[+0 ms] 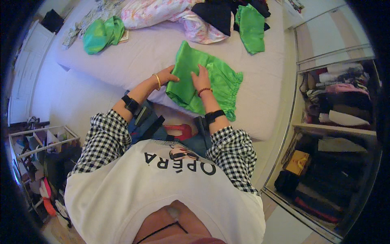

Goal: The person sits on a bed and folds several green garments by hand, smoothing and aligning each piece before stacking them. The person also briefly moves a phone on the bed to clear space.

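A shiny green satin garment (pixel 213 73) with a gathered, ruffled edge on its right side lies folded near the front edge of the bed. My left hand (pixel 168 75), with a gold bangle at the wrist, pinches the garment's left edge, thumb on top and fingers partly hidden behind the cloth. On top of the fabric rests my right hand (pixel 202 80), its thumb and fingers spread and a dark red braided bracelet on the wrist. The garment's lower part hangs close to the mattress edge.
On the bed (pixel 146 58) lie another green satin piece (pixel 102 35), a folded green garment (pixel 251 30), black cloth (pixel 214 15) and a floral bedcover (pixel 158 13). Right stands an open wardrobe (pixel 335 129) with clothes; left, a rack (pixel 45 143) of mixed items. Something red (pixel 178 131) shows below the bed edge.
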`<state>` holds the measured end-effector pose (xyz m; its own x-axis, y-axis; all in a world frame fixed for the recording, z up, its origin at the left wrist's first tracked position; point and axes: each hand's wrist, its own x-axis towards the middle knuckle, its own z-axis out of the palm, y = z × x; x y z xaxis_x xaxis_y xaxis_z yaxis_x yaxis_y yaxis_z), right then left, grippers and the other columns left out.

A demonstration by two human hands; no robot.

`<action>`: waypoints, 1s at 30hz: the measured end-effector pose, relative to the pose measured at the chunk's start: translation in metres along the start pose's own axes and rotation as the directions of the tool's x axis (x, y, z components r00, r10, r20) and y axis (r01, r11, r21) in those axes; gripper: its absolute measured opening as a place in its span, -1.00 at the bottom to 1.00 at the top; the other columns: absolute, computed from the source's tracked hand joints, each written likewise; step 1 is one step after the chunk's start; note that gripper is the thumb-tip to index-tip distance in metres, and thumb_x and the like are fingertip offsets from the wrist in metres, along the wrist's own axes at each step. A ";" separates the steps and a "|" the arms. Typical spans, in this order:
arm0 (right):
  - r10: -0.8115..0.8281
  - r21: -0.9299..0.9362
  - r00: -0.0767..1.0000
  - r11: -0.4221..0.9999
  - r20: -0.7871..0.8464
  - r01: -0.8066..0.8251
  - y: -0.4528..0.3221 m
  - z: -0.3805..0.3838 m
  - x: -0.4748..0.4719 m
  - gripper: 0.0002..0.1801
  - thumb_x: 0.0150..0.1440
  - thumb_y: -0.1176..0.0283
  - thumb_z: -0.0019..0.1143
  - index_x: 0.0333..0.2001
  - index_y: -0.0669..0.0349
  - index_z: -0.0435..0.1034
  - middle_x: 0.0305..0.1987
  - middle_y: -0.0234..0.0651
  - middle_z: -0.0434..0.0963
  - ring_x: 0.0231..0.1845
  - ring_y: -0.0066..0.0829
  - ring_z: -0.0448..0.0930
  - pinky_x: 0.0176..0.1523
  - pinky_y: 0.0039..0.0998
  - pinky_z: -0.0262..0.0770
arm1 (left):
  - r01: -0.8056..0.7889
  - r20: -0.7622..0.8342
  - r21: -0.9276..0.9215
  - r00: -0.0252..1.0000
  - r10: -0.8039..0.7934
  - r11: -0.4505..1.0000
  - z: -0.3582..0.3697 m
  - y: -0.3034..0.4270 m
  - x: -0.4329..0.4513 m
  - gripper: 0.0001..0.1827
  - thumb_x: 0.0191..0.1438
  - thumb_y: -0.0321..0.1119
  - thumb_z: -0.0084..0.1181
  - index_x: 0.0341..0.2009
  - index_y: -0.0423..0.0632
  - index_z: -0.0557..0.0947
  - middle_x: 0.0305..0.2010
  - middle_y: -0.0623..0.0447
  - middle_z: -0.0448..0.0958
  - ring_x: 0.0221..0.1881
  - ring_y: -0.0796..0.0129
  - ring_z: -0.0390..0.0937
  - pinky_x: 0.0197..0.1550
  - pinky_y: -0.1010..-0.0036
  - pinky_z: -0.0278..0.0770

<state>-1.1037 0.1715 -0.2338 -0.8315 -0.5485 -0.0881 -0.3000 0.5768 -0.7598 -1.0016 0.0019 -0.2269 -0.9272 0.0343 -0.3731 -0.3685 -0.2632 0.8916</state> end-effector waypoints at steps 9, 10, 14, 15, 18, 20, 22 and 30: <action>0.107 0.863 0.892 0.225 0.440 -0.452 0.014 -0.054 -0.026 -0.37 -0.08 0.04 0.07 -0.04 0.24 0.19 -0.29 -0.30 0.41 -0.35 -0.38 0.45 -0.25 -0.31 0.41 | -0.123 0.096 0.692 0.992 0.078 0.711 0.109 0.013 0.016 -0.22 -0.21 -0.31 0.15 0.14 -0.08 0.12 -0.27 -0.05 0.44 -0.31 0.31 0.41 -0.27 0.46 0.39; 0.224 0.832 0.907 0.366 0.357 -0.417 0.024 -0.059 -0.032 -0.41 -0.08 0.09 0.07 -0.06 0.25 0.20 -0.29 -0.29 0.42 -0.35 -0.38 0.45 -0.25 -0.32 0.41 | -0.067 0.172 0.581 0.984 -0.043 0.811 0.118 0.011 0.015 -0.24 -0.20 -0.30 0.15 0.13 -0.07 0.15 -0.29 -0.04 0.45 -0.33 0.33 0.41 -0.28 0.46 0.39; 0.325 0.620 0.944 0.729 0.063 -0.292 0.066 -0.071 -0.057 -0.48 -0.09 0.22 0.06 -0.08 0.30 0.25 -0.20 -0.19 0.41 -0.26 -0.35 0.44 -0.20 -0.38 0.37 | -0.241 0.316 0.571 0.947 0.062 0.785 0.123 -0.006 0.007 -0.33 -0.19 -0.25 0.15 0.06 -0.11 0.26 -0.37 -0.05 0.45 -0.36 0.34 0.41 -0.27 0.45 0.39; 0.410 0.552 0.912 0.763 -0.011 -0.336 0.076 -0.070 -0.062 -0.47 -0.10 0.23 0.05 -0.08 0.32 0.25 -0.15 -0.15 0.40 -0.23 -0.34 0.44 -0.18 -0.40 0.35 | -0.302 0.200 0.690 0.953 0.228 0.658 0.118 -0.015 0.004 -0.39 -0.19 -0.23 0.15 0.00 -0.14 0.32 -0.41 -0.06 0.44 -0.38 0.28 0.42 -0.27 0.44 0.39; 0.398 0.166 0.863 0.917 -0.311 -0.363 0.099 -0.060 -0.078 -0.42 -0.13 0.19 0.09 -0.09 0.38 0.25 -0.22 -0.09 0.43 -0.25 -0.28 0.45 -0.14 -0.39 0.35 | -0.116 -0.101 0.956 0.732 0.674 0.270 0.090 -0.043 0.001 -0.41 -0.20 -0.23 0.16 -0.04 -0.16 0.34 -0.36 -0.10 0.44 -0.36 0.21 0.43 -0.25 0.44 0.40; 0.328 -0.053 0.837 0.920 -0.437 -0.389 0.107 -0.052 -0.080 -0.39 -0.13 0.18 0.10 -0.07 0.38 0.24 -0.22 -0.08 0.44 -0.24 -0.24 0.45 -0.11 -0.40 0.34 | 0.069 -0.301 0.856 0.872 0.387 0.513 0.067 -0.057 0.003 -0.41 -0.21 -0.25 0.17 -0.04 -0.15 0.34 -0.28 -0.12 0.43 -0.31 0.19 0.43 -0.23 0.42 0.40; 0.407 -0.024 0.838 0.895 -0.365 -0.445 0.110 -0.048 -0.078 -0.37 -0.14 0.18 0.11 -0.04 0.37 0.22 -0.18 -0.07 0.42 -0.20 -0.23 0.43 -0.07 -0.40 0.32 | 0.258 -0.407 0.610 0.913 0.018 0.749 0.059 -0.072 0.005 -0.40 -0.21 -0.28 0.18 -0.03 -0.14 0.32 -0.20 -0.12 0.42 -0.26 0.19 0.42 -0.20 0.38 0.40; 0.301 0.691 0.837 0.473 0.456 -0.546 0.100 -0.067 -0.077 -0.36 -0.14 0.29 0.11 0.01 0.35 0.15 -0.05 -0.19 0.36 -0.11 -0.32 0.39 -0.02 -0.39 0.29 | 0.283 0.027 -0.271 0.958 -0.287 0.920 0.081 -0.076 -0.024 -0.53 -0.10 -0.44 0.01 -0.02 -0.17 0.31 -0.11 -0.11 0.41 -0.20 0.15 0.44 -0.20 0.30 0.44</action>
<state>-1.1009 0.3123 -0.2596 -0.5732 -0.5620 -0.5963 0.6356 0.1544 -0.7565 -0.9572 0.0987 -0.2647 -0.7839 0.1342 -0.6062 -0.5832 -0.4942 0.6447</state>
